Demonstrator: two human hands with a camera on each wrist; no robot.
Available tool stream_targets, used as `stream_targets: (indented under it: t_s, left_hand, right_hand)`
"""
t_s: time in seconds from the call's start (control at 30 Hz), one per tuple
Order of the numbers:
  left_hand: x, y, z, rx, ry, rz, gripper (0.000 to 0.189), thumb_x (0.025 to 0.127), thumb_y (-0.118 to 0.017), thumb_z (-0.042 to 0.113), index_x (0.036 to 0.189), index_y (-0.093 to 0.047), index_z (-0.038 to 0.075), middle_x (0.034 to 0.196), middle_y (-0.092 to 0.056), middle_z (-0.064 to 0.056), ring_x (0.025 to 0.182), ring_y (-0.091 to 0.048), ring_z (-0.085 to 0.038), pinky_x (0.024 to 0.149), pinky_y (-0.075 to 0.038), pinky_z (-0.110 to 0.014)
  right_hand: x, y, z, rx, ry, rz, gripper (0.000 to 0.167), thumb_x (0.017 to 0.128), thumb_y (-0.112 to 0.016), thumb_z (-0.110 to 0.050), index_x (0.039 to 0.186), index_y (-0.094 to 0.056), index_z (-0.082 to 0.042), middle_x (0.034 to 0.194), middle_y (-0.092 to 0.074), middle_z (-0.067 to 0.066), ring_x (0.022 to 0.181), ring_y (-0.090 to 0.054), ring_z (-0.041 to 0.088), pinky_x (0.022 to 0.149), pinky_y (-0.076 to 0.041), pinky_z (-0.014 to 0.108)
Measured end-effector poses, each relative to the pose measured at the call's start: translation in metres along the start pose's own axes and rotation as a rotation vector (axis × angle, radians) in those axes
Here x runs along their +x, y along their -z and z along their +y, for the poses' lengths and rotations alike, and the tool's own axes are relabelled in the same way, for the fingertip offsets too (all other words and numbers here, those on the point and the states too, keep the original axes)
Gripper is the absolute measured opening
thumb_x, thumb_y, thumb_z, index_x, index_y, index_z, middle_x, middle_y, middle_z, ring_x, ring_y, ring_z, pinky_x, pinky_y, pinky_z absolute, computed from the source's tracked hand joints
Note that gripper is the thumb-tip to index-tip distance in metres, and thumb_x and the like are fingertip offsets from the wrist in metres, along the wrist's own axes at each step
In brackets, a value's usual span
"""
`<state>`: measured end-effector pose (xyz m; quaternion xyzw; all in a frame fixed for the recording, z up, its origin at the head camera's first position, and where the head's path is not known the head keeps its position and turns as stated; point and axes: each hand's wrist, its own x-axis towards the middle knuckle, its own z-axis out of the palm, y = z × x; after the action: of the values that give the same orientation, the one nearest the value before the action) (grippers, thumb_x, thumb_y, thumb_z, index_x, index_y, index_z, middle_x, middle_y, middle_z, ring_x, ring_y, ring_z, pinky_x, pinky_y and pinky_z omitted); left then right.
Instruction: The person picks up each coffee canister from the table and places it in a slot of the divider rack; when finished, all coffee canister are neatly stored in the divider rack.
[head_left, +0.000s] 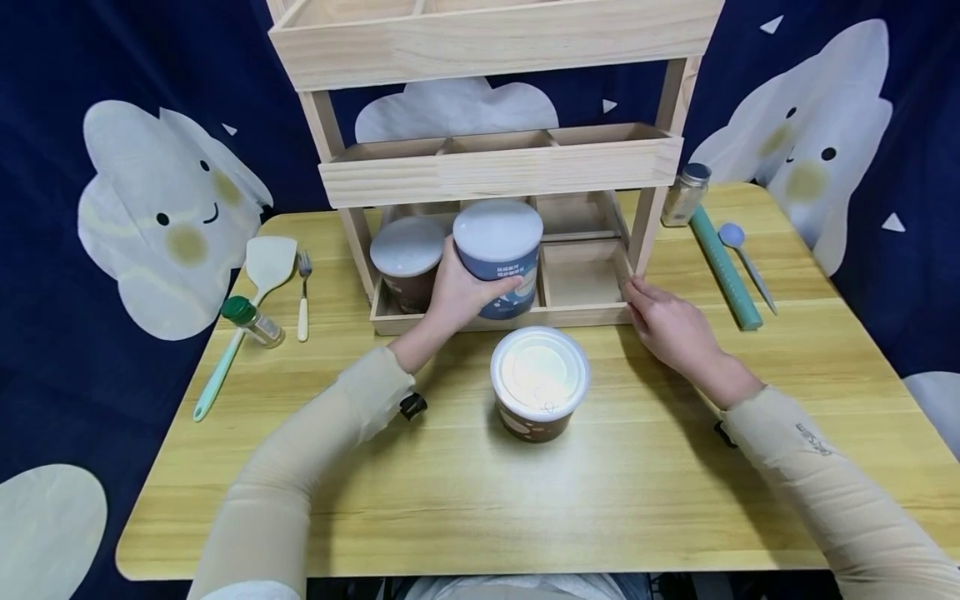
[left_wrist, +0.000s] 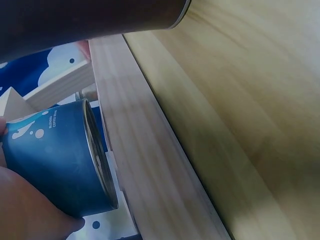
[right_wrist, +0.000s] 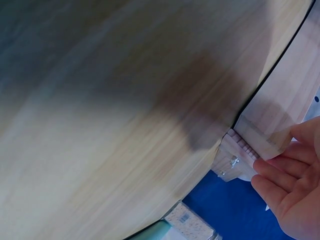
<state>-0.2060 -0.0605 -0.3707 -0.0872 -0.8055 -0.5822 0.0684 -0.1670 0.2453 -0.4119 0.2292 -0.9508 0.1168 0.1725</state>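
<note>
My left hand (head_left: 459, 292) grips a blue tub (head_left: 498, 250) with a white lid, fingers round its left side and thumb across the front. In the left wrist view the tub (left_wrist: 55, 155) hangs over the rack's lowest tray, its base tilted up from the tray floor. On its left, a brown tub (head_left: 411, 287) stands in the same tray. Another brown tub (head_left: 534, 423), with a pale lid, stands on the table before the rack. My right hand (head_left: 671, 325) pinches the front right corner of the wooden rack's (head_left: 495, 171) bottom tray, thumb in front, fingers at the side.
Left on the table (head_left: 420, 517) lie a white-headed spatula (head_left: 270, 262), a fork (head_left: 303, 292) and a green-capped shaker (head_left: 258, 325). Right of the rack are a glass jar (head_left: 684, 200), a teal stick-shaped item (head_left: 726, 271) and a blue spoon (head_left: 738, 246). Two upper trays overhang the lowest one.
</note>
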Motion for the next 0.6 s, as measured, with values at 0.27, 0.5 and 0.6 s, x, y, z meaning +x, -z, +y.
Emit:
stream_targets:
  t_s: [0.27,0.5,0.6]
  left_hand:
    - [0.014,-0.013,-0.008,0.018,0.035,0.044,0.105,0.067,-0.091,0.022,0.148,-0.026,0.009,0.143,-0.046,-0.013,0.130,-0.049,-0.028,0.111,-0.043,-0.042]
    - [0.023,-0.018,-0.016,0.020,0.037,0.084,0.103,0.067,-0.090,0.024,0.147,-0.026,0.007,0.140,-0.047,-0.015,0.128,-0.051,-0.028,0.111,-0.043,-0.041]
    - [0.026,-0.020,-0.019,0.005,0.032,0.085,0.104,0.068,-0.090,0.024,0.147,-0.025,0.007,0.141,-0.047,-0.014,0.128,-0.050,-0.028,0.111,-0.043,-0.040]
  right_hand:
    - [0.001,-0.001,0.001,-0.002,0.010,0.020,0.034,0.091,-0.064,-0.005,0.124,-0.062,0.006,0.128,-0.062,0.028,0.108,-0.065,0.045,0.080,-0.056,0.057]
    - [0.001,-0.003,0.001,-0.007,0.010,0.010,0.036,0.092,-0.063,-0.005,0.125,-0.061,0.007,0.129,-0.061,0.028,0.108,-0.065,0.045,0.082,-0.057,0.056]
    - [0.000,-0.002,0.002,0.008,0.001,0.009,0.036,0.091,-0.064,-0.004,0.125,-0.061,0.007,0.129,-0.061,0.028,0.108,-0.065,0.045,0.082,-0.057,0.056]
